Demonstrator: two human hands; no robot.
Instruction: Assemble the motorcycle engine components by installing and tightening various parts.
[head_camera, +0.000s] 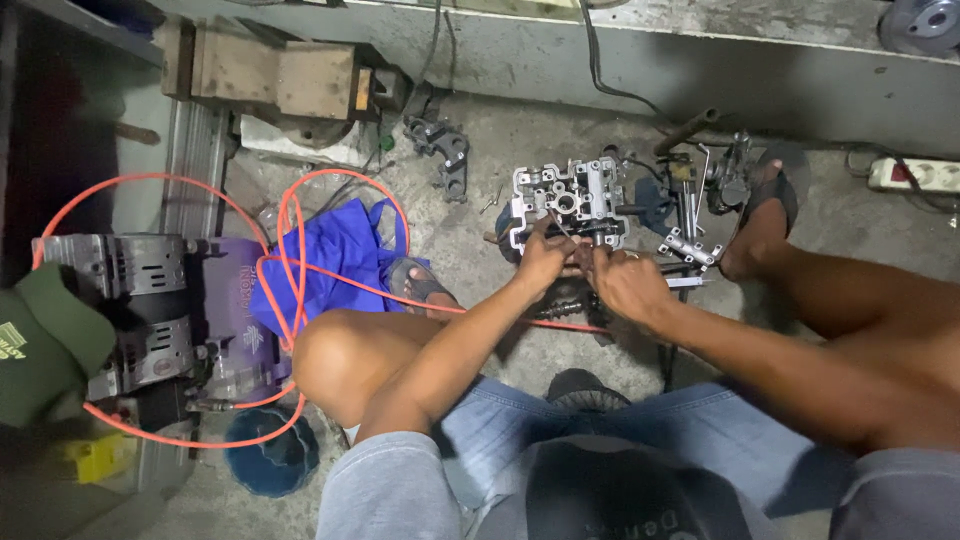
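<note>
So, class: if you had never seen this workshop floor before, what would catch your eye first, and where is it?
The looping bright orange air hose on the left stands out first, curling over a crumpled blue cloth bag beside a grey and purple compressor. At the top centre, a silver cast-metal engine cylinder head sits on the concrete floor, with the left hand and right hand working at its near edge.

A white printed label (246, 322) sits on the purple housing of the compressor (225, 300) at centre left. At the left edge, a dark green cap (45, 340) carries a pale rectangular patch (12, 340).
</note>
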